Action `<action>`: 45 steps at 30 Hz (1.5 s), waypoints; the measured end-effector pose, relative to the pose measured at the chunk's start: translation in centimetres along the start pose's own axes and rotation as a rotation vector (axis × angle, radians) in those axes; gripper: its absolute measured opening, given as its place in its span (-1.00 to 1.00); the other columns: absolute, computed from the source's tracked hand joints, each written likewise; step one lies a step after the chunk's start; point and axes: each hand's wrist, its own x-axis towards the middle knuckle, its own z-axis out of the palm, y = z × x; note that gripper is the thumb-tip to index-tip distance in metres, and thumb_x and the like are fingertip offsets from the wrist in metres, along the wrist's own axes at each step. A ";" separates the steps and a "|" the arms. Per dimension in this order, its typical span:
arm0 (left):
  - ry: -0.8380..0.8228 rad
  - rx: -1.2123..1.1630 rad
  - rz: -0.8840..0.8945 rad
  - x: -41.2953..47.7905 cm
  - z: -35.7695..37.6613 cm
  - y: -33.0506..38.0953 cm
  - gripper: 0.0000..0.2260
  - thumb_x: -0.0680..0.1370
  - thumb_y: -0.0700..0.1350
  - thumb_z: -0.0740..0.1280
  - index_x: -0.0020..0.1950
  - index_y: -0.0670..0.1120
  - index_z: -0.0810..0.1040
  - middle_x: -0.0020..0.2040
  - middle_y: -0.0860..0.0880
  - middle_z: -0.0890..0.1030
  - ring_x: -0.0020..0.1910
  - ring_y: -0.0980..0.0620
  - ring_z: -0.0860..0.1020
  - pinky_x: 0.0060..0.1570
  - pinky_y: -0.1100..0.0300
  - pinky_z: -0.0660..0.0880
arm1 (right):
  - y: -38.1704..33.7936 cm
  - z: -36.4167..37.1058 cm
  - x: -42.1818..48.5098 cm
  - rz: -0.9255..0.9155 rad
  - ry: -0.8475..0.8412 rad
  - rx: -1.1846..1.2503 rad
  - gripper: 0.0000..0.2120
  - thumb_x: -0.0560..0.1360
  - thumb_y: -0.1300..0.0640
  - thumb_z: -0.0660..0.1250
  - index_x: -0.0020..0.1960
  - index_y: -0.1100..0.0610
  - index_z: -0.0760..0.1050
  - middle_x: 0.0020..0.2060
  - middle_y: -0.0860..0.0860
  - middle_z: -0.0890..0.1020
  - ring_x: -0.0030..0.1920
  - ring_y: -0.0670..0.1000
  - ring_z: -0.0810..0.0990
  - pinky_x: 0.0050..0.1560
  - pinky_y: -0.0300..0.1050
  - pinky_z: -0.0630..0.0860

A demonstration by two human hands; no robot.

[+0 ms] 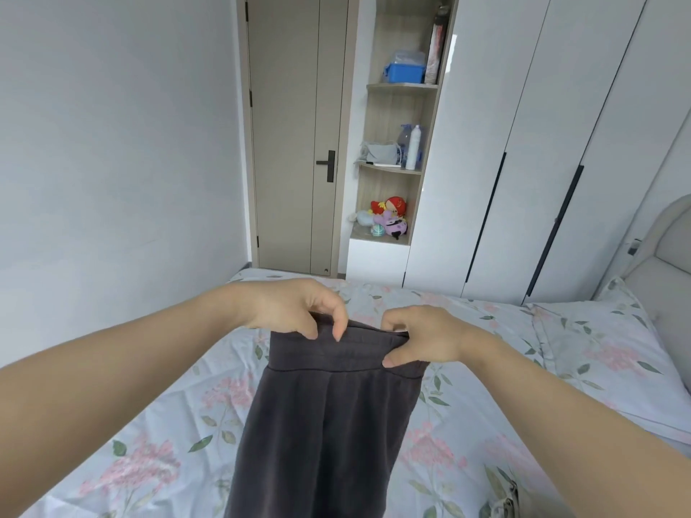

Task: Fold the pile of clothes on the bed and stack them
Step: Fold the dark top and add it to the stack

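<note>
Our left hand (295, 308) and right hand (424, 338) pinch the waistband (359, 349) of the dark trousers (321, 435) in curled fingers (338, 325) above the bed's (157, 424) near edge, so we should keep it level and taut.

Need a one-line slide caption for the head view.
Left hand and right hand pinch the waistband of dark grey trousers above the floral bed.

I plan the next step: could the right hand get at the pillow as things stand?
Probably yes, but not freely: the right hand grips the dark trousers at the waistband, though nothing lies between it and the pillow.
</note>
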 end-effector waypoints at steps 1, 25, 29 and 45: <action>0.005 0.113 0.000 0.0 0.2 -0.3 -0.56 0.42 -0.43 0.17 -0.18 0.11 0.60 0.03 0.08 0.64 0.10 -0.12 0.55 0.25 -0.10 0.41 | 0.1 0.0 0.2 -0.012 -0.019 0.079 -0.73 0.39 0.03 0.46 -0.25 -0.04 0.35 -0.24 -0.10 0.45 -0.18 -0.04 0.44 -0.14 -0.08 0.34; 0.921 0.955 0.176 4.8 -1.9 -5.1 -0.83 0.41 -0.30 0.40 -0.02 -0.25 0.56 -0.13 -0.20 0.57 -0.11 -0.22 0.53 -0.31 -0.05 0.51 | 2.1 -1.6 6.1 -0.047 0.812 -0.567 -0.87 0.49 0.16 0.33 -0.02 0.20 0.51 -0.15 0.13 0.60 -0.09 0.20 0.54 -0.08 0.04 0.40; 0.867 1.006 0.324 2.9 1.2 -5.9 -0.80 0.27 -0.30 0.54 -0.19 -0.25 0.59 -0.30 -0.19 0.56 -0.32 -0.17 0.56 -0.47 0.04 0.52 | 1.9 1.1 4.0 -0.129 0.779 -0.572 -0.85 0.38 0.19 0.46 -0.12 0.22 0.54 -0.31 0.12 0.60 -0.25 0.18 0.56 -0.19 0.00 0.41; -0.483 0.178 -0.293 -2.3 26.9 -17.7 -0.70 0.33 0.01 0.45 -0.06 -0.06 0.46 -0.13 0.00 0.55 -0.11 0.00 0.52 -0.22 0.18 0.42 | 3.7 27.0 -6.1 0.036 -0.714 -0.004 -0.79 0.37 0.05 0.39 -0.12 0.06 0.38 -0.19 -0.07 0.49 -0.13 0.00 0.46 -0.14 -0.09 0.42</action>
